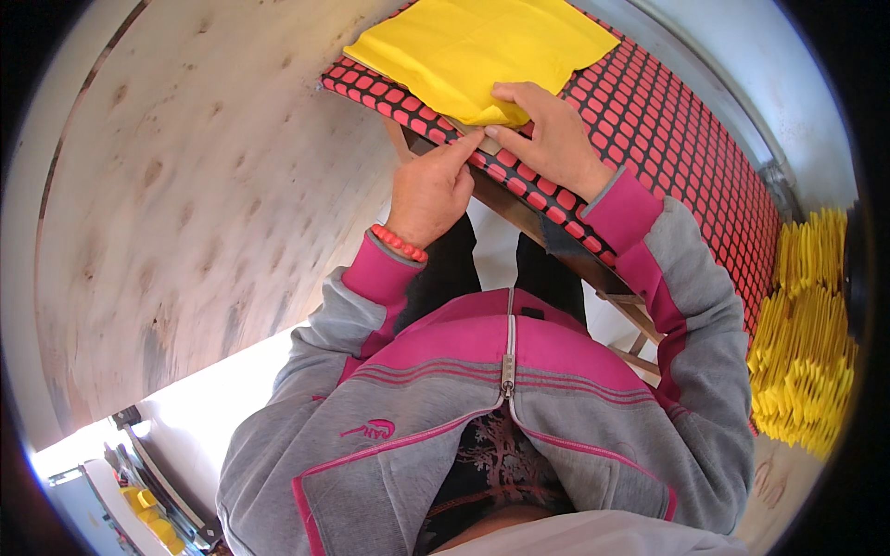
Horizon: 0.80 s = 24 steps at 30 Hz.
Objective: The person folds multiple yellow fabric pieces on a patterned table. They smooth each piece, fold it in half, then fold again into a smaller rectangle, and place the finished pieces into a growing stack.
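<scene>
A bright yellow sheet (464,46), thin and creased, lies over a flat tan board (489,145) at the table's near left corner. It could be cloth or plastic. My right hand (556,139) rests on its near edge, with the thumb and fingertips closed around a bunched bit of the sheet. From the left comes my left hand (431,190), its index finger stretched out to the board's edge beside my right thumb. The left hand's other fingers are curled in, and nothing shows in them. A red bead bracelet (399,243) circles the left wrist.
A red-and-black patterned cover (640,120) spreads over the table. Many folded yellow pieces (805,343) are stacked at the far right. A large wooden panel (195,185) stands along the left. Wooden table legs (640,320) show below the tabletop. Yellow objects (153,519) lie at the lower left.
</scene>
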### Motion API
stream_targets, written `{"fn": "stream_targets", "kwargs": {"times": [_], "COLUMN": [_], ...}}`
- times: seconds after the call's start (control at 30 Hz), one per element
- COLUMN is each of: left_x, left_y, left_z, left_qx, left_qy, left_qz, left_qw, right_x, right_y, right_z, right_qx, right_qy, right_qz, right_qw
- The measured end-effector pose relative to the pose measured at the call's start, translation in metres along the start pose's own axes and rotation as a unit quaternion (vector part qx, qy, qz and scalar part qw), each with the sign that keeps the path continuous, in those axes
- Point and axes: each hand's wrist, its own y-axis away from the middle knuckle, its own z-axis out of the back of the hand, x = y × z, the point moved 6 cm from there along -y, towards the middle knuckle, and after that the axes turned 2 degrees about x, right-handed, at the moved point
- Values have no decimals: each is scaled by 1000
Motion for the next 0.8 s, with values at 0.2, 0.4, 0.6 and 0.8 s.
{"fn": "stream_targets", "kwargs": {"times": [0.2, 0.4, 0.6, 0.8], "left_x": [3, 8, 27, 45], "left_y": [-1, -6, -14, -30], "left_z": [1, 7, 15, 30], "left_qx": [28, 32, 54, 62], "left_qy": [-26, -1, -58, -123], "left_qz": [36, 33, 50, 43], "left_qw": [999, 999, 996, 989], "right_x": [2, -5, -11, -26], "right_y": [-5, -25, 16, 119], "right_z": [-7, 7, 95, 168], "right_qx": [-10, -11, -28, -40], "right_qy": [37, 95, 103, 134], "right_qz": [21, 57, 101, -26], "right_qw": [999, 994, 989, 990]}}
